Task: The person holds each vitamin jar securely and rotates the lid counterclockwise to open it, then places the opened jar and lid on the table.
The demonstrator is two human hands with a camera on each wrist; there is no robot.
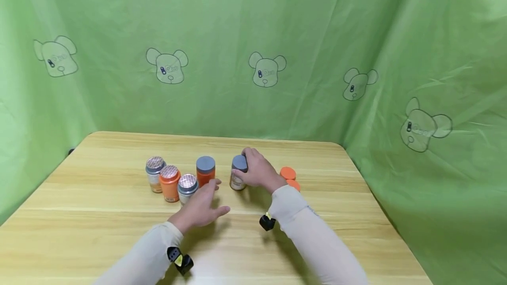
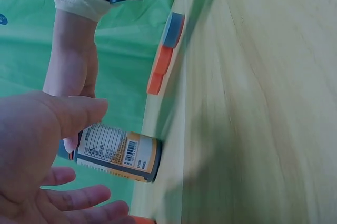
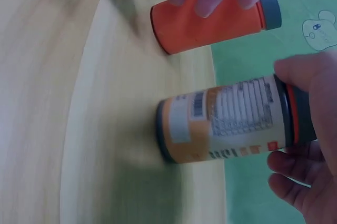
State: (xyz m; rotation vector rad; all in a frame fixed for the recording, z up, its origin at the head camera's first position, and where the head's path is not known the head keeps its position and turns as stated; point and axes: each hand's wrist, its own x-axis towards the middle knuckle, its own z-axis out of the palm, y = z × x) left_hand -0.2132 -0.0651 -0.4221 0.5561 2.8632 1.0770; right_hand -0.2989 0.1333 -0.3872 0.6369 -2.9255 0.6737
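Observation:
My right hand (image 1: pixel 255 169) grips a labelled jar (image 3: pixel 221 121) around its grey cap, thumb on one side and fingers on the other. That jar stands upright on the table. Beside it stands an orange jar (image 1: pixel 205 179) with a grey cap. My left hand (image 1: pixel 202 206) is held with fingers spread in front of the orange jar; whether the fingertips touch it, I cannot tell. To the left are jars with foil-sealed tops and no caps: a labelled one (image 1: pixel 154 175), an orange one (image 1: pixel 169 184), and another (image 1: pixel 187 187) partly hidden behind my left hand.
Two orange caps (image 1: pixel 288 173) lie on the wooden table (image 1: pixel 348 214) right of my right hand. The left wrist view shows a grey cap (image 2: pixel 173 30) in line with them. A green curtain (image 1: pixel 222 100) with printed bear heads hangs behind the table.

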